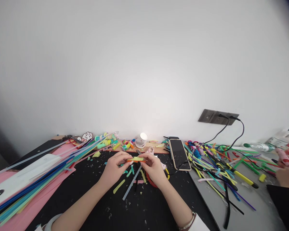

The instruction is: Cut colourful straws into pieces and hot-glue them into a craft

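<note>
Above the black tabletop [91, 205], my left hand [115, 168] and my right hand [154, 169] are closed on opposite ends of short yellow and orange pipe cleaner pieces [135, 159]. The pieces lie side by side, roughly level, with their ends hidden by my fingers. Beneath my hands are a yellow-green pipe cleaner piece [118, 186] and a pale grey-blue stick [131, 183]. Small teal bits and a red loop [151, 181] lie close by, the loop partly behind my right hand.
A paper cup [141, 140] stands near the wall. To the right are a phone [180, 154], tangled pipe cleaners, a yellow-and-black tool [244, 178], and cables from a wall socket [218, 116]. Long pipe cleaners [62, 171] lie left. Another person's hand [287, 176] is far right.
</note>
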`<state>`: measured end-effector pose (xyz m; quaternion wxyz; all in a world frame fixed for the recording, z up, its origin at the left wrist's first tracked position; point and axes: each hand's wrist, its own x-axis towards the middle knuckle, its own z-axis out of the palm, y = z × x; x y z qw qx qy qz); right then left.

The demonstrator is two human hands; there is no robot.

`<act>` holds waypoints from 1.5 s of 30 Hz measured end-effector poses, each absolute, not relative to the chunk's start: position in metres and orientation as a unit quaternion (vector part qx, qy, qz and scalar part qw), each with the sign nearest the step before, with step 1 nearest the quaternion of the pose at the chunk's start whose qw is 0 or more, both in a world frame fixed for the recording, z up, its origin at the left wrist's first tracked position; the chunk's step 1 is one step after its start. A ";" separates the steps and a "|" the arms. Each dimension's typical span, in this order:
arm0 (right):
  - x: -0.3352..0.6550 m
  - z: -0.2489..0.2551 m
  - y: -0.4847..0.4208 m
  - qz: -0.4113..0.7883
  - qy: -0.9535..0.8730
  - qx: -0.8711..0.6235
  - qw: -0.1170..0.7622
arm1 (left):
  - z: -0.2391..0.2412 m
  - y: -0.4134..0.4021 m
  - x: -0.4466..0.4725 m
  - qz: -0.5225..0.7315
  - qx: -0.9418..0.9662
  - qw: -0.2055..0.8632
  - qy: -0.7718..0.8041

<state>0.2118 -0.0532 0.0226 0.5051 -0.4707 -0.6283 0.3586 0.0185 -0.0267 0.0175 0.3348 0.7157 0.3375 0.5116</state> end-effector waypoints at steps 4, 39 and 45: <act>0.213 0.024 -0.052 0.356 -0.627 -0.472 0.507 | 0.018 -0.026 0.018 0.503 0.708 0.364 0.336; 0.205 0.024 -0.052 0.529 -0.432 -0.451 0.575 | 0.024 -0.021 0.013 0.497 0.640 0.435 0.393; 0.206 0.020 -0.049 0.501 -0.474 -0.444 0.572 | 0.026 -0.022 0.014 0.497 0.638 0.446 0.383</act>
